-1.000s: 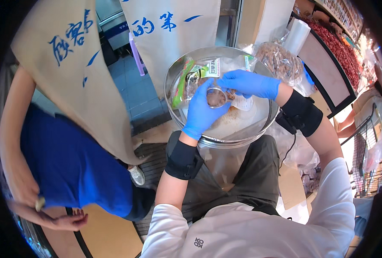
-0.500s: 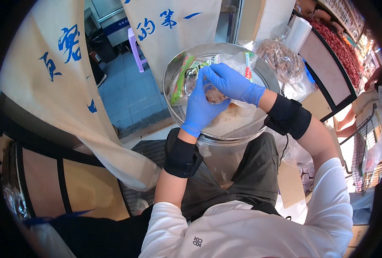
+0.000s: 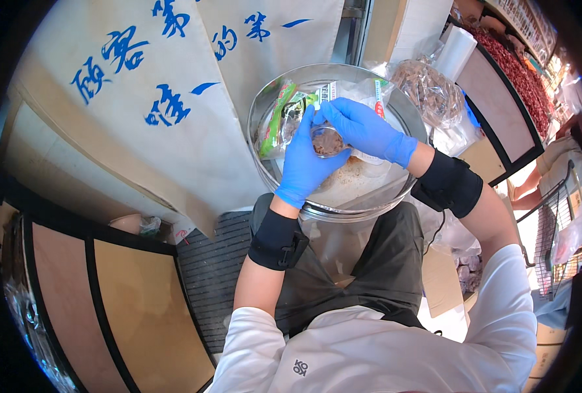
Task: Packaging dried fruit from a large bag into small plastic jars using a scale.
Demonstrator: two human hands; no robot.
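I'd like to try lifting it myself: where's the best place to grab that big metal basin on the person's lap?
Probably the rolled rim of the metal basin, gripped at two opposite sides, left and right. It is wide, round and shallow, with packets and loose powder inside, so a two-sided hold should keep it level. The blue-gloved left hand and right hand work above it.

**Bright daylight, heavy fisheye bend**

You are working in strong, even daylight that looks brightest on your right side. The metal basin (image 3: pixel 396 118) throws soft glare off its rim, and your forearms cast only faint shadows. The centre is sharp; toward the rim straight edges curve hard, detail smears, and the corners fall to black vignette. The white sleeve (image 3: pixel 513 308) nearly blows out.
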